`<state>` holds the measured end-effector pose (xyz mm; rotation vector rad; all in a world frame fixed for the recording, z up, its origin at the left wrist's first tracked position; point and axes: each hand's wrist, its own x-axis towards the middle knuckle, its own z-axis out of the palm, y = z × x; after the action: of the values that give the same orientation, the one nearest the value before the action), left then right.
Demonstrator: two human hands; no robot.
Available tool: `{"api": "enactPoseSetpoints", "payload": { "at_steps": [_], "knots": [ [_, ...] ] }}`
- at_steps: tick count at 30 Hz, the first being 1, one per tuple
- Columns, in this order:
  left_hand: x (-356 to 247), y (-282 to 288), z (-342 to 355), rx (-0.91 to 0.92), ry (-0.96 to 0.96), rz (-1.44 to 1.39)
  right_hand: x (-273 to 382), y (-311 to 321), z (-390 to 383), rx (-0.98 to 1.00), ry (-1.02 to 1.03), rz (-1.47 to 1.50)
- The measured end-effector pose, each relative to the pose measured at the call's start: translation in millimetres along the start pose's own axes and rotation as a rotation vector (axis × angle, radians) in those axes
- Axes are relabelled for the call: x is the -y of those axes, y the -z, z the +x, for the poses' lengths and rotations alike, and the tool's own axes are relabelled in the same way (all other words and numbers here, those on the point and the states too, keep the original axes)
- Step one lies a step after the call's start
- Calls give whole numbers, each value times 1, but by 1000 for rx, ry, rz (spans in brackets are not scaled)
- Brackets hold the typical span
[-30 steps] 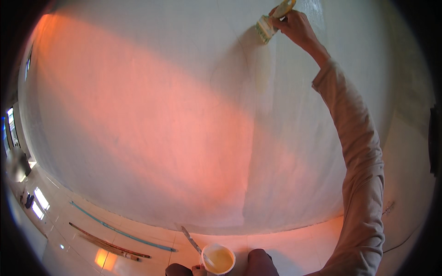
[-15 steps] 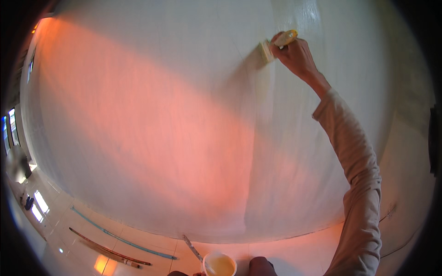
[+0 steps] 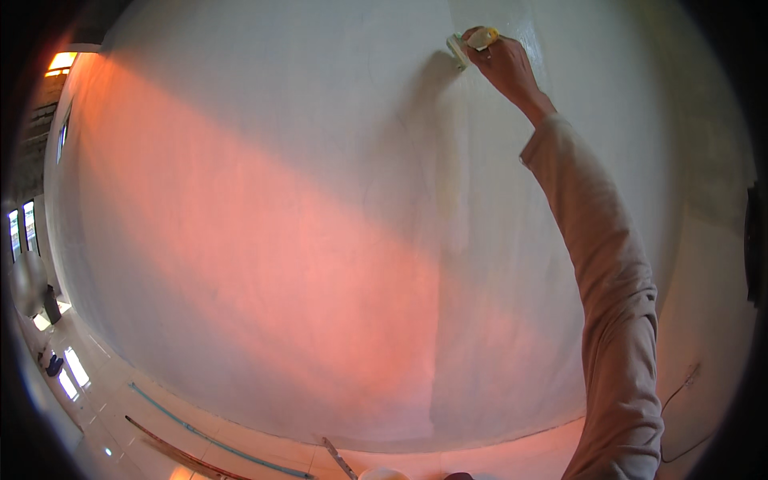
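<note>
High on the pale wall (image 3: pixel 280 264), my right hand (image 3: pixel 512 74) is closed around a paintbrush (image 3: pixel 483 38) with a yellowish handle. Its bristles point left and appear to touch the surface, and a dark shadow falls below and left of them. Around and right of the brush the wall has a darker, glossy, wet-looking band. At the lower edge only the rim of a white paint tub (image 3: pixel 382 474) shows, with a slim paint-smeared stick (image 3: pixel 339 458) leaning up beside it. My left hand is out of the picture.
On the tiled floor at lower left lie a teal pole (image 3: pixel 216 439) and a brown pole (image 3: pixel 172 452). A thin cable (image 3: pixel 677 394) hangs at lower right. Windows (image 3: pixel 30 226) and a blurred grey shape (image 3: pixel 30 284) stand at far left. Orange light crosses the wall.
My right hand and the brush have moved up the wall and slightly left. The view has tilted upward, so the tub sits lower and my left fingers beside it have left the picture.
</note>
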<state>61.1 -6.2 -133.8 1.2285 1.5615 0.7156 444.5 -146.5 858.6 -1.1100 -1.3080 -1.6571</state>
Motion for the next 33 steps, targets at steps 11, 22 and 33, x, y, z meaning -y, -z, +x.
{"api": "enactPoseSetpoints", "payload": {
  "at_steps": [11,22,33],
  "knots": [
    [25,29,-9,8,-20,-37,64,26,-136,208,-71,85],
    [-44,76,-98,141,-39,-135,121,47,-261,350,-136,217],
    [-68,54,-134,-45,-565,-185,105,71,-256,636,-421,378]
  ]
}}
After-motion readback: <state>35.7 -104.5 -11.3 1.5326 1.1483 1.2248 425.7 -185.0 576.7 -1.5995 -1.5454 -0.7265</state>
